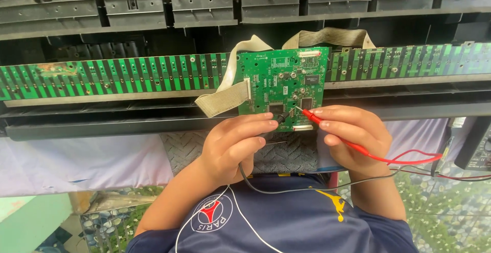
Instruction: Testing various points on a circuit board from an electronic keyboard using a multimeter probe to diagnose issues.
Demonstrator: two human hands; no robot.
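Green circuit board (pixel 284 86) between grey ribbon cables (pixel 225 99), under both probes.

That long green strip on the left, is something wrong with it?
Yes. Near the left end of the long green contact strip there is a brownish, rusty-looking patch, while the other stripes look clean green and black. It looks like corrosion or a burn mark; which one is hard to tell. The small circuit board being probed shows no such stain.
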